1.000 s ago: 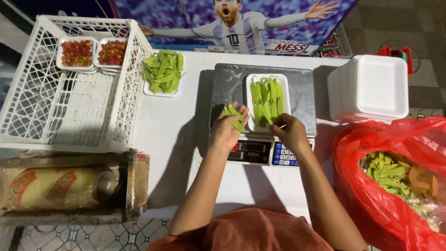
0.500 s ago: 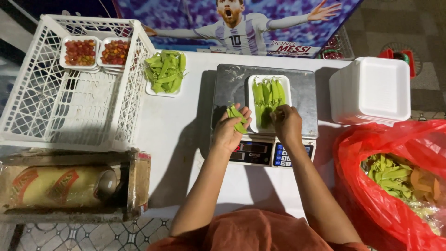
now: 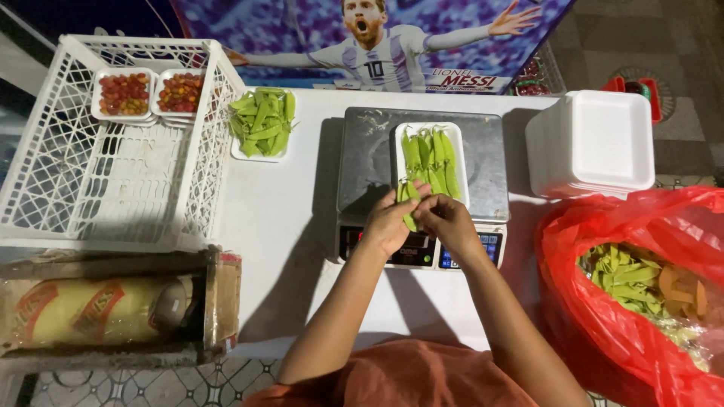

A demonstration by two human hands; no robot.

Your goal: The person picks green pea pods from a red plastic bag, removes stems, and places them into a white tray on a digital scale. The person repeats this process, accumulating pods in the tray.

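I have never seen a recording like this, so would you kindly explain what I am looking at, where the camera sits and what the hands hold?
There is no machine here: a person works with bare hands, and the single camera sits on their head, looking down. The left hand and right hand meet over a few green pea pods at the near edge of a white foam tray of pods. That tray stands on a metal weighing scale on a white table. To the left are another tray of pods and a white crate with trays of small red fruits. To the right are stacked empty trays and a red bag of pods.
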